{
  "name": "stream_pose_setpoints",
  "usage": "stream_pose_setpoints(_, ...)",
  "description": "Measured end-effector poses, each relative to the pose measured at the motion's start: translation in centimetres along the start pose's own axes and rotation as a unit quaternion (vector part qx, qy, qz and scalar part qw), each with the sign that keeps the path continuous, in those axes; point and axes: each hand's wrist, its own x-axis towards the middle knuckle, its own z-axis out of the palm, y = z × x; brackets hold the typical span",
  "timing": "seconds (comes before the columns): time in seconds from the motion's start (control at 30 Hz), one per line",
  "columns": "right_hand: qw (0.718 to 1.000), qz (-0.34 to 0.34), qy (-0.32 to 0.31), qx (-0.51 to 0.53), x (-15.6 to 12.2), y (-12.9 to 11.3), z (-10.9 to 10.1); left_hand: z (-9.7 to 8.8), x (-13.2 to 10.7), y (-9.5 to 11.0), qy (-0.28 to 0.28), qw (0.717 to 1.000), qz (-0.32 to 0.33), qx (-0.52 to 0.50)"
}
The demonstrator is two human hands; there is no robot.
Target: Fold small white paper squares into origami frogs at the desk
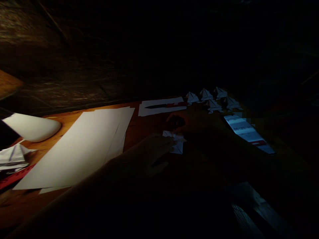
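Head view: folded paper [177, 146] against left hand [152, 153]

I'm looking at a dim paper-craft desk, likely in a home: a wooden tabletop [147, 127] carrying loose white sheets [82, 146] and small folded paper figures [211, 99].

The table [139, 126] is wood, orange-brown and smooth, with a faint sheen where the light falls. The sheets [82, 149] on it are plain white paper, matt and flat. The folded piece [177, 142] is the same white paper, sharply creased. The figures [211, 98] at the back are matt folded paper too. The leaflet [246, 131] is printed paper and looks slightly glossy. The white dome [32, 127] looks smooth; its material cannot be told. The wall [62, 66] looks rough.
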Motion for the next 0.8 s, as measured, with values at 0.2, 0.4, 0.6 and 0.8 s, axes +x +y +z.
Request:
stream_pose_setpoints(0.2, 1.0, -0.01, 0.004, 0.001, -0.1, 0.5, 0.0, 0.0, -0.3, -0.2, 0.007, 1.0, 0.025, -0.007)
stream_pose_setpoints(0.4, 1.0, -0.009, -0.015, -0.007, -0.3, 0.4, -0.2, 1.1, -0.7, -1.1, 0.041, 0.998, 0.048, -0.014)
stream_pose_setpoints(0.6, 1.0, -0.01, -0.006, 0.0, -0.2, 0.6, 0.3, 1.2, -0.5, -1.5, 0.018, 0.999, 0.044, -0.02)
stream_pose_setpoints(0.8, 1.0, -0.015, -0.002, 0.008, 0.0, 1.1, 0.5, 1.4, -0.6, -1.9, 0.023, 0.998, 0.06, -0.02)
